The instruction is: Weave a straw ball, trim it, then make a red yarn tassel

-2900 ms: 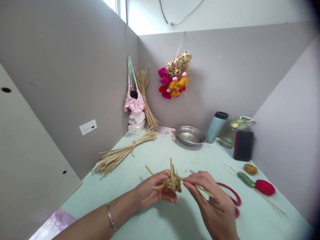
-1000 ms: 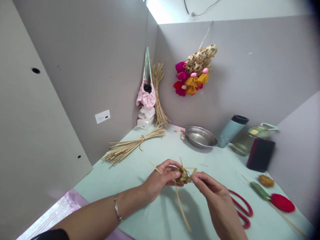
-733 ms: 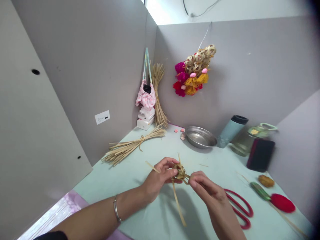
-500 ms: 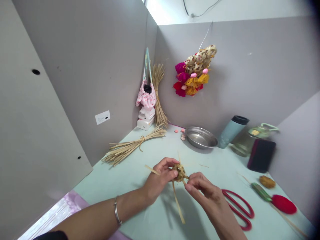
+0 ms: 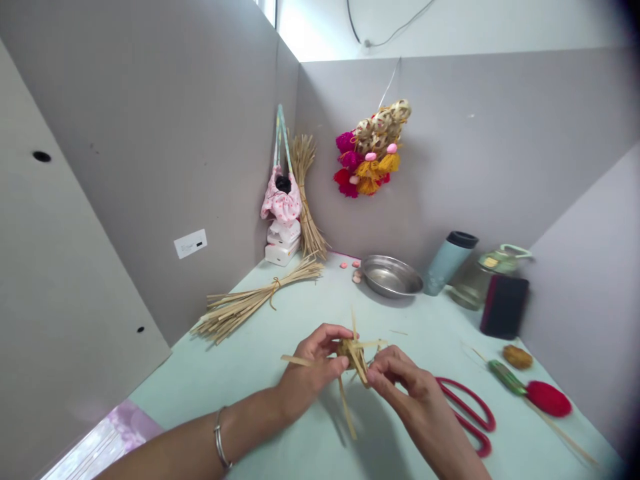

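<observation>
A small woven straw ball (image 5: pixel 349 349) with loose strip ends sticking out sits between my two hands above the pale green table (image 5: pixel 260 360). My left hand (image 5: pixel 310 373) pinches the ball from the left with thumb and fingers. My right hand (image 5: pixel 405 387) pinches one of the ball's straw strips at its right side, fingers closed. A long strip hangs down from the ball toward the table.
A tied straw bundle (image 5: pixel 245 303) lies at the left; another stands in the corner (image 5: pixel 306 200). Red scissors (image 5: pixel 465 413) lie right of my hands. A steel bowl (image 5: pixel 391 275), tumbler (image 5: pixel 447 261), jar (image 5: pixel 477 277), dark box (image 5: pixel 504 305) and tassels (image 5: pixel 535 393) stand behind. Woven balls (image 5: pixel 373 147) hang on the wall.
Both hands have turned the ball and worked the strips; my right hand has shifted closer to it. The hanging strip has swung left. My head has tilted slightly.
</observation>
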`<state>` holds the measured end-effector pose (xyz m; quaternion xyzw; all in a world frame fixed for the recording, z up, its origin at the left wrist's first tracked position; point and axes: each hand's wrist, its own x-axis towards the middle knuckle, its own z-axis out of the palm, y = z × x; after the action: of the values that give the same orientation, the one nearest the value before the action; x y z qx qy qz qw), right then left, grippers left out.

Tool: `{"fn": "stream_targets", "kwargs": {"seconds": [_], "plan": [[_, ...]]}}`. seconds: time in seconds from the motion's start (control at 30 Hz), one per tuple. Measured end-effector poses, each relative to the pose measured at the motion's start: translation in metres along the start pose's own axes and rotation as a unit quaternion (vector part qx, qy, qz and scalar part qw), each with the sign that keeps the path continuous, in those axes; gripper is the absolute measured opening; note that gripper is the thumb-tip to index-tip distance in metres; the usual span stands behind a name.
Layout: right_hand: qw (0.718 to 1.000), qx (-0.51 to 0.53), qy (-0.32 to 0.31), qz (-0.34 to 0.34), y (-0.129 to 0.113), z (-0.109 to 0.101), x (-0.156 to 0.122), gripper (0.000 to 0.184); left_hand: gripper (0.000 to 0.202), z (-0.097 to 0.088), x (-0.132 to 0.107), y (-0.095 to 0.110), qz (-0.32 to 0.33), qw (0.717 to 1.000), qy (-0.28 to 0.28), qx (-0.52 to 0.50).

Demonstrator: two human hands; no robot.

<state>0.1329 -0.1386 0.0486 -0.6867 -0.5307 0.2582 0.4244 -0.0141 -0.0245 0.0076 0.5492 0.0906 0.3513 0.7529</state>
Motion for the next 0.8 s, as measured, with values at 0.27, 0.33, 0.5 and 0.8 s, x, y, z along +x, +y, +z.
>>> {"fn": "stream_targets", "kwargs": {"seconds": [0.27, 0.33, 0.5, 0.8], "plan": [[0.999, 0.024, -0.023, 0.006, -0.0090, -0.0034, -0.0038, 0.029, 0.030, 0.0032, 0.0003, 0.0029, -0.011, 1.000, -0.020, -0.014], [0.999, 0.032, -0.021, 0.005, -0.0090, -0.0028, -0.0042, 0.028, 0.030, 0.0032, 0.0005, 0.0034, -0.012, 1.000, -0.021, -0.010], [0.999, 0.026, -0.021, 0.008, -0.0078, -0.0016, -0.0030, 0.025, 0.031, 0.0012, 0.0003, 0.0013, -0.013, 1.000, -0.024, 0.003], [0.998, 0.046, -0.033, 0.022, -0.0092, -0.0042, 0.0006, 0.025, 0.033, 0.0018, 0.0012, 0.0043, -0.036, 0.999, -0.034, -0.006]]}}
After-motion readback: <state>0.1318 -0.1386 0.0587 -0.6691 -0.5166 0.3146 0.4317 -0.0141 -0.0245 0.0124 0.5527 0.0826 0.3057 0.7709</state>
